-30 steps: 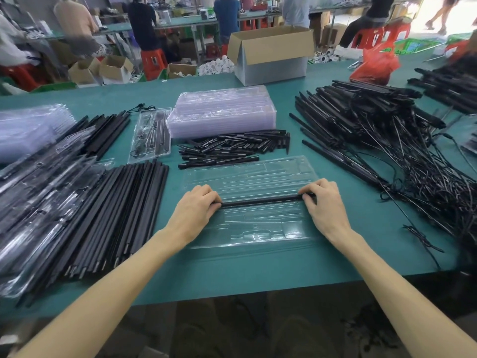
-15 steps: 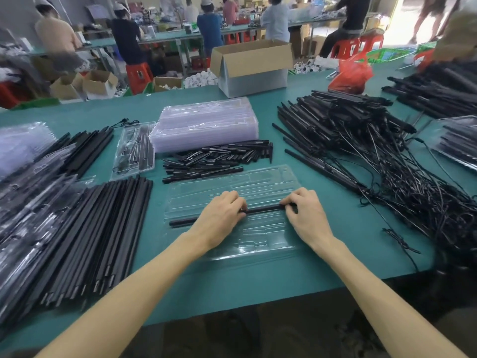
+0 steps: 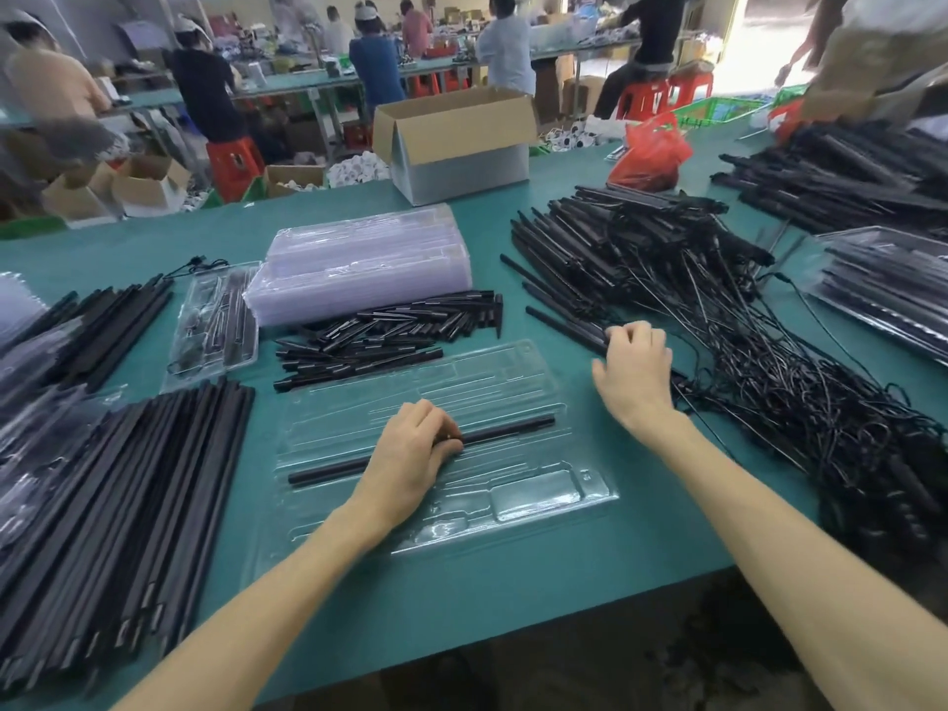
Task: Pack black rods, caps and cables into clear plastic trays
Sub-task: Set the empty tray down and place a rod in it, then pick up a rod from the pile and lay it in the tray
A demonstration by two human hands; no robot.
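Note:
A clear plastic tray point(image 3: 538, 484) lies on the green table in front of me. One black rod point(image 3: 508, 431) lies lengthwise in a slot of the tray. My left hand point(image 3: 410, 459) rests on the rod's middle, fingertips pressing it. My right hand point(image 3: 636, 366) is off the tray to the right, fingers curled at the near end of a cabled rod point(image 3: 564, 328) at the edge of the pile of cabled rods point(image 3: 718, 320). Short black caps point(image 3: 390, 331) lie in a heap behind the tray.
A stack of empty clear trays point(image 3: 359, 264) stands behind the caps. Long black rods point(image 3: 118, 484) fill the left side. A packed tray point(image 3: 215, 320) lies at left, more packed trays point(image 3: 882, 289) at right. A cardboard box point(image 3: 456, 146) and red bag point(image 3: 651, 151) sit farther back.
My right hand left the rod's right end and moved up and right to the cabled-rod pile. My left hand stays on the rod in the tray.

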